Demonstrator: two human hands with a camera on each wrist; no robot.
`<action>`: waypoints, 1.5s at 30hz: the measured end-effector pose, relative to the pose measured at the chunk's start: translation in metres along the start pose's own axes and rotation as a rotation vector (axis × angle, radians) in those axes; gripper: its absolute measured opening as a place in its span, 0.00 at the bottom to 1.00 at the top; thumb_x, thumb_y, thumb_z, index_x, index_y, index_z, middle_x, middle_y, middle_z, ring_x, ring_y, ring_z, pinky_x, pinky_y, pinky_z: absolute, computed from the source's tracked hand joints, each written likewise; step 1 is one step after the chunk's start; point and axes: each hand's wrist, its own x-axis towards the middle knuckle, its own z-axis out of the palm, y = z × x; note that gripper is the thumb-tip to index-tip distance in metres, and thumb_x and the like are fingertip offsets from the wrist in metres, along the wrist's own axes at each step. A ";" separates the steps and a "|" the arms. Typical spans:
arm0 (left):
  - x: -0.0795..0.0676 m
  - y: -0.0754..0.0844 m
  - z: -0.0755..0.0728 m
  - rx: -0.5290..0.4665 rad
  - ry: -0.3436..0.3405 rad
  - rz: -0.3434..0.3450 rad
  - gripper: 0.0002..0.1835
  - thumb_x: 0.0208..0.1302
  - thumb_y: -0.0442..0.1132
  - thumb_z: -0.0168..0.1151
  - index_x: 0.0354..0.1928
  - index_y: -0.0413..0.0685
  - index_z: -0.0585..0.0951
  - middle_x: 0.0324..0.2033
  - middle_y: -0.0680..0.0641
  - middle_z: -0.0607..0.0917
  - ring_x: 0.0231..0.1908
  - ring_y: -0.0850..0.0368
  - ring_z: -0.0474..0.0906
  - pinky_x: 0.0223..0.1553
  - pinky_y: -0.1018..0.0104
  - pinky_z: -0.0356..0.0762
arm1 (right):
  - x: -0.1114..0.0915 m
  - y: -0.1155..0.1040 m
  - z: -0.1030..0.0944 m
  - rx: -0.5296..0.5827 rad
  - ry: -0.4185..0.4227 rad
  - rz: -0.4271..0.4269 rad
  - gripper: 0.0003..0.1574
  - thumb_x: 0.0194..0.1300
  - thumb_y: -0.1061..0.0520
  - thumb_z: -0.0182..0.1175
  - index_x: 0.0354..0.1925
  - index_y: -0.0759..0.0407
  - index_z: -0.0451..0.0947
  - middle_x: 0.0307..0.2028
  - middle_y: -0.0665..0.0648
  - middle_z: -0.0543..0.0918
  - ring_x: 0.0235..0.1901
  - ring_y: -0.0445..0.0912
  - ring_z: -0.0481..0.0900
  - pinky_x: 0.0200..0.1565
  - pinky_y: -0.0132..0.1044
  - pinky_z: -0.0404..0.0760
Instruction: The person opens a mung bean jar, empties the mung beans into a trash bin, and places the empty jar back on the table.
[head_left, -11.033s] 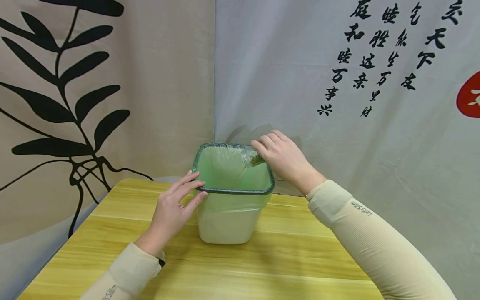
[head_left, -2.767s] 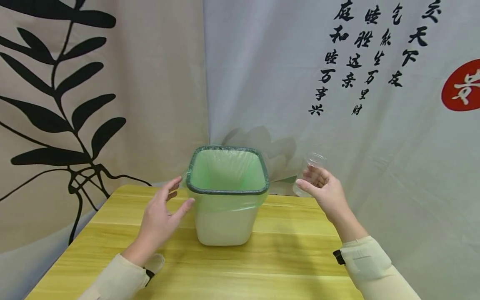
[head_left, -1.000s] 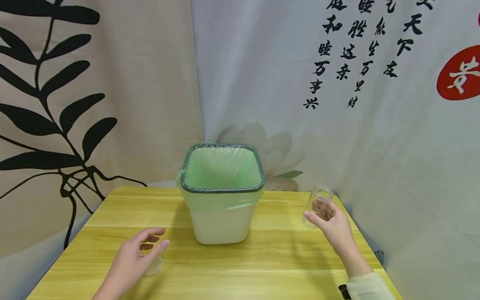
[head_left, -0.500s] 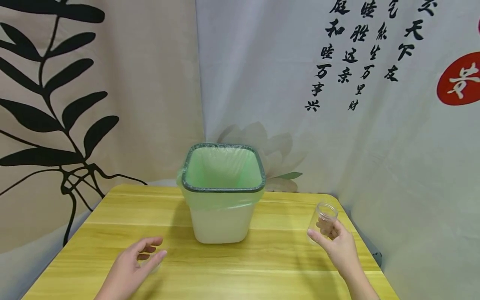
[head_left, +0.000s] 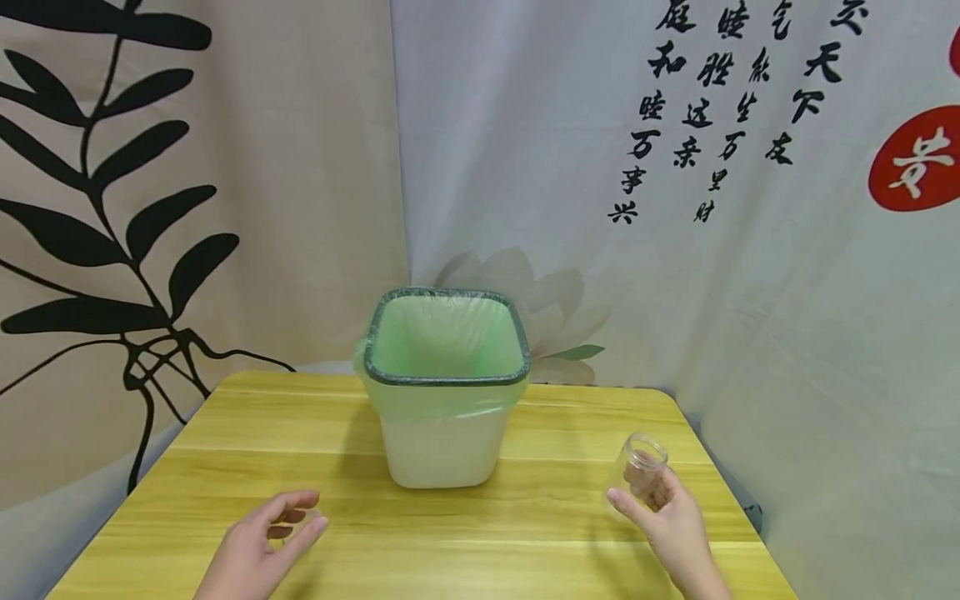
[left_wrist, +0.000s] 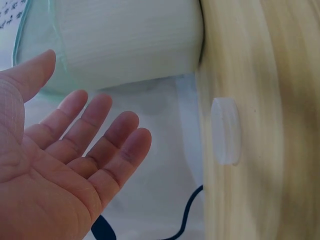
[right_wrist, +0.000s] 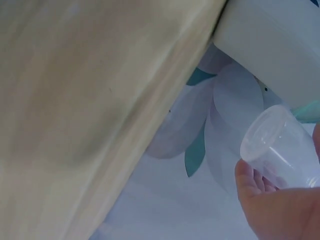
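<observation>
Over the right side of the table, my right hand (head_left: 671, 525) grips a clear jar (head_left: 633, 471) between thumb and fingers. The jar's mouth is up and lidless, and nothing shows inside it. In the right wrist view its round base (right_wrist: 262, 132) is off the tabletop. My left hand (head_left: 258, 542) hovers over the front left of the table, fingers loosely bent and holding nothing. A whitish translucent lid (left_wrist: 226, 131) lies flat on the wood near it, mostly hidden behind that hand in the head view.
A pale bin (head_left: 446, 442) with a green liner bag (head_left: 442, 400) and dark rim stands upright at mid-table, between the hands. The wooden table (head_left: 450, 550) ends at printed cloth backdrops (head_left: 322, 208) behind and to the right.
Earliest, my right hand tilted the jar with green bits over the bin while my left touched the rim. Since then both hands have left the bin, and the jar has come down, upright, toward the table.
</observation>
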 end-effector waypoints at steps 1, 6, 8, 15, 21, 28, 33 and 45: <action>0.000 -0.001 0.000 -0.002 -0.004 -0.009 0.34 0.73 0.68 0.62 0.65 0.50 0.82 0.62 0.46 0.87 0.55 0.54 0.84 0.46 0.70 0.87 | 0.000 0.002 0.002 0.006 0.002 0.003 0.51 0.65 0.42 0.78 0.78 0.44 0.66 0.72 0.57 0.80 0.59 0.26 0.78 0.57 0.12 0.73; 0.000 -0.003 0.001 -0.016 -0.011 -0.032 0.35 0.72 0.69 0.62 0.66 0.50 0.82 0.62 0.46 0.87 0.55 0.53 0.85 0.47 0.66 0.89 | -0.002 0.007 0.011 0.028 0.018 0.038 0.50 0.62 0.46 0.80 0.77 0.44 0.69 0.69 0.62 0.81 0.53 0.34 0.80 0.50 0.22 0.82; 0.000 -0.004 0.001 -0.011 -0.011 -0.030 0.35 0.73 0.69 0.62 0.66 0.50 0.82 0.62 0.46 0.87 0.55 0.53 0.85 0.46 0.66 0.88 | -0.003 0.008 0.015 0.028 0.022 0.043 0.50 0.61 0.48 0.81 0.77 0.44 0.70 0.66 0.64 0.81 0.49 0.38 0.80 0.45 0.27 0.84; -0.002 -0.005 0.002 -0.015 -0.015 -0.044 0.35 0.73 0.68 0.63 0.67 0.50 0.82 0.62 0.46 0.87 0.56 0.52 0.84 0.45 0.67 0.88 | -0.006 0.010 0.026 -0.010 0.015 -0.002 0.48 0.61 0.50 0.81 0.75 0.47 0.72 0.58 0.64 0.85 0.47 0.43 0.81 0.45 0.27 0.82; -0.002 -0.006 0.003 -0.016 -0.023 -0.034 0.33 0.74 0.66 0.63 0.67 0.49 0.81 0.62 0.46 0.87 0.56 0.52 0.84 0.43 0.70 0.86 | -0.007 0.011 0.031 0.010 -0.011 -0.022 0.48 0.59 0.51 0.82 0.74 0.47 0.72 0.59 0.65 0.85 0.51 0.47 0.83 0.46 0.27 0.84; -0.002 -0.006 0.005 -0.015 -0.032 -0.037 0.33 0.74 0.66 0.64 0.66 0.49 0.82 0.61 0.47 0.87 0.56 0.53 0.84 0.43 0.70 0.85 | -0.010 0.009 0.040 0.030 -0.072 -0.018 0.51 0.60 0.50 0.81 0.76 0.49 0.70 0.63 0.65 0.83 0.62 0.56 0.84 0.56 0.26 0.84; -0.003 -0.006 0.006 -0.016 -0.032 -0.025 0.32 0.74 0.65 0.64 0.66 0.49 0.82 0.61 0.48 0.87 0.56 0.54 0.84 0.45 0.71 0.85 | -0.009 0.004 0.051 0.048 -0.112 -0.044 0.51 0.59 0.51 0.82 0.75 0.53 0.71 0.65 0.64 0.83 0.65 0.58 0.83 0.63 0.39 0.86; -0.006 -0.008 0.011 -0.038 -0.022 -0.029 0.33 0.72 0.67 0.65 0.65 0.49 0.83 0.61 0.47 0.88 0.54 0.56 0.84 0.44 0.72 0.84 | -0.002 -0.010 0.083 -0.001 -0.230 -0.109 0.48 0.55 0.53 0.84 0.71 0.55 0.76 0.63 0.59 0.85 0.54 0.48 0.84 0.49 0.29 0.85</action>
